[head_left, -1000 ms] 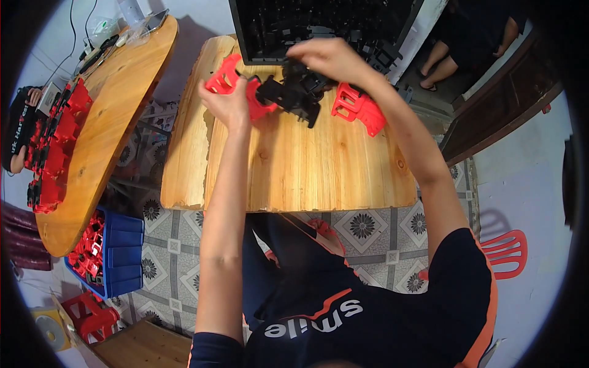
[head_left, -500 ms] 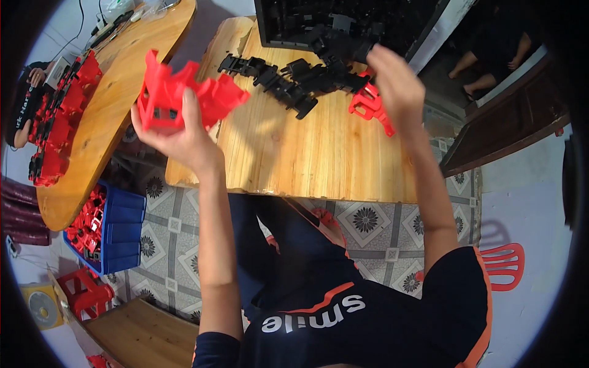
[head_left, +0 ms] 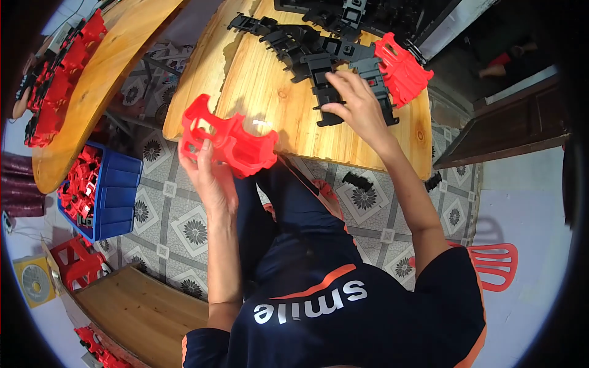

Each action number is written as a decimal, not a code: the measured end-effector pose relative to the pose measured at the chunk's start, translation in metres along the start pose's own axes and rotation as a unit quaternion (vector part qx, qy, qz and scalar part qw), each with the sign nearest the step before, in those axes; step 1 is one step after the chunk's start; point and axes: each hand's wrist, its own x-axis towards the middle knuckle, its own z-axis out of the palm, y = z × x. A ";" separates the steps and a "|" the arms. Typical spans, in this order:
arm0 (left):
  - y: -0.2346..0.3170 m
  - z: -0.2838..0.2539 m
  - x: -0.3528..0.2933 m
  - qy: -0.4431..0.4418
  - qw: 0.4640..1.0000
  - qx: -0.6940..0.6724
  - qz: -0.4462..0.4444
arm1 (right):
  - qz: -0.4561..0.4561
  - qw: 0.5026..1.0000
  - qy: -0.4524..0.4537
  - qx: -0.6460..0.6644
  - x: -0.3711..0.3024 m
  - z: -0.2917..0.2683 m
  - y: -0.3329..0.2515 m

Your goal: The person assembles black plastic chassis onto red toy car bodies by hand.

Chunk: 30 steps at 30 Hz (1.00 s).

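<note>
My left hand (head_left: pixel 211 178) is closed around the lower left end of a red moulded plastic part (head_left: pixel 236 140) with curved cut-outs, held above the table's front edge. My right hand (head_left: pixel 362 110) is over the right side of the table, its thumb and fingers apart, at a spread of black plastic clip-like parts (head_left: pixel 325 83). Whether its fingertips touch them I cannot tell. Beyond that hand, a second red plastic part (head_left: pixel 402 70) lies at the table's right edge, beside a dark grey part (head_left: pixel 368 72).
The wooden table (head_left: pixel 288 138) has a black crate (head_left: pixel 392 21) at its far edge. Black pieces (head_left: pixel 358 181) show over the tiled floor in front. To the left are a curved table (head_left: pixel 92 116) with a row of red parts (head_left: pixel 58 101) and a blue bin (head_left: pixel 116 193).
The red part in my left hand has come down and nearer. My right hand has moved left and lower. More black parts now lie spread on the table, and black pieces show over the floor.
</note>
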 end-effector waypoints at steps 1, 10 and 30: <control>-0.001 -0.008 0.001 0.007 1.000 0.002 0.009 | -0.007 1.000 0.001 0.009 0.004 0.007 0.000; -0.005 -0.011 0.007 -0.071 0.957 -0.180 -0.216 | 0.001 0.968 -0.015 0.251 0.022 -0.034 -0.069; 0.005 0.006 -0.018 -0.172 0.968 -0.108 -0.146 | -0.126 0.967 -0.049 0.216 0.022 -0.029 -0.143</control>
